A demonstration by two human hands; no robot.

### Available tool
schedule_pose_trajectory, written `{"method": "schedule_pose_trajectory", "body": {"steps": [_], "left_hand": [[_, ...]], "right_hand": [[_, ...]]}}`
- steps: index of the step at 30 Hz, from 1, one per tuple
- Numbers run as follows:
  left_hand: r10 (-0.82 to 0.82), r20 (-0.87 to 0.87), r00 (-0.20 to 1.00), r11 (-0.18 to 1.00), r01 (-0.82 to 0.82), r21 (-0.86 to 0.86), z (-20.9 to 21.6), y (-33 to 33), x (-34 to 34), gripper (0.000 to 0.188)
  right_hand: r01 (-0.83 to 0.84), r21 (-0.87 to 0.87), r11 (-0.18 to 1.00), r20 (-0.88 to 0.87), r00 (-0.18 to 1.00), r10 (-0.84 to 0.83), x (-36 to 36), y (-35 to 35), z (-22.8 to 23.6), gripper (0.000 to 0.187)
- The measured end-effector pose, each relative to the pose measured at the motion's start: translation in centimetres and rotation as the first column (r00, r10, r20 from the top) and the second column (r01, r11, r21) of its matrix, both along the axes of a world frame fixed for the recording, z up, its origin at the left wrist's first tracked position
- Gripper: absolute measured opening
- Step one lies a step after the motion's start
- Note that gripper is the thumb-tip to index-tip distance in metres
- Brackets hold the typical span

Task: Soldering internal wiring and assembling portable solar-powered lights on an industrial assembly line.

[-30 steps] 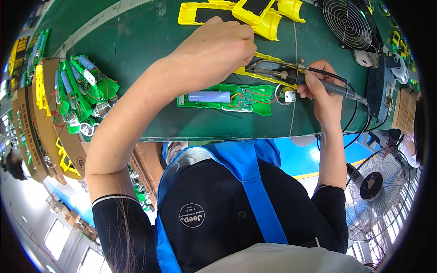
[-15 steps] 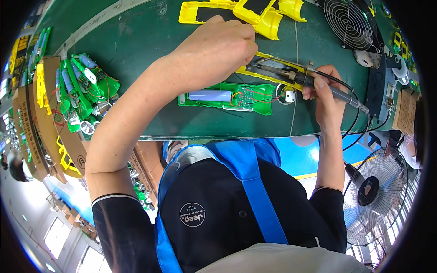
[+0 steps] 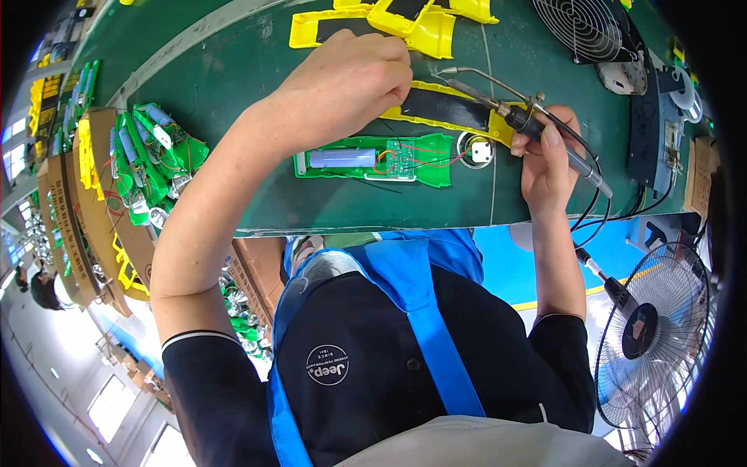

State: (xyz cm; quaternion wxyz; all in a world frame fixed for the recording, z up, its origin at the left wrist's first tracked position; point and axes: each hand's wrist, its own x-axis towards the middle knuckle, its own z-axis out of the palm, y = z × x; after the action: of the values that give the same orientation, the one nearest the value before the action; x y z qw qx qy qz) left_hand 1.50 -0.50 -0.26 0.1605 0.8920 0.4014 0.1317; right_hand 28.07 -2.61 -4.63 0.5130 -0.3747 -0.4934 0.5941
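My right hand (image 3: 554, 159) is closed around the dark grip of a soldering iron (image 3: 523, 120). A thin curved metal tube and a black cable run along the iron, whose tip points left at the far edge of a yellow plastic shell (image 3: 490, 121) with a black inner face. My left hand (image 3: 354, 87) is closed over the shell's left end; its fingertips are hidden, and what they pinch cannot be made out. Nearer me lies a green casing (image 3: 436, 173) with a purple battery cell (image 3: 342, 159), a circuit board (image 3: 401, 159) and red wires leading to a round reflector (image 3: 476, 150).
More yellow shells (image 3: 432, 35) lie at the far side. Several wired green casings (image 3: 148, 159) are stacked at the left, by cardboard (image 3: 105, 156). A caged fan (image 3: 580, 27) and a solder spool (image 3: 686, 105) stand at the right. A floor fan (image 3: 650, 335) is below right.
The iron has swung, its tip moving from over the shell's inside to its far edge. My left hand appears slightly further left, while the whole view has shifted a little.
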Motion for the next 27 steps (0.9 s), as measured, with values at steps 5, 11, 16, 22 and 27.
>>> {"method": "schedule_pose_trajectory", "body": {"steps": [5,11,16,22,27], "left_hand": [[-0.005,0.002,1.0,0.999,0.006,-0.045,0.3,0.0,0.1,0.009],[-0.001,0.006,1.0,1.0,0.001,-0.028,0.1,0.0,0.2,0.004],[-0.009,0.022,1.0,0.999,0.01,-0.044,0.2,0.2,0.0,0.004],[-0.009,0.178,0.984,0.997,-0.004,0.076,2.6,-1.9,1.2,0.013],[0.028,-0.047,0.999,0.999,-0.026,0.036,1.8,-3.8,3.6,0.015]], "right_hand": [[0.004,0.011,1.0,-0.015,1.0,-0.004,-0.1,0.0,0.1,0.025],[0.015,0.043,0.999,-0.028,1.0,-0.014,0.0,-0.1,-0.3,0.026],[0.004,0.045,0.999,-0.111,0.994,0.001,0.1,0.1,-0.4,0.026],[0.068,0.095,0.993,-0.064,0.996,-0.062,0.1,-0.2,-0.7,0.025],[0.165,0.24,0.957,-0.013,0.986,-0.167,0.4,0.0,-1.1,0.025]]}}
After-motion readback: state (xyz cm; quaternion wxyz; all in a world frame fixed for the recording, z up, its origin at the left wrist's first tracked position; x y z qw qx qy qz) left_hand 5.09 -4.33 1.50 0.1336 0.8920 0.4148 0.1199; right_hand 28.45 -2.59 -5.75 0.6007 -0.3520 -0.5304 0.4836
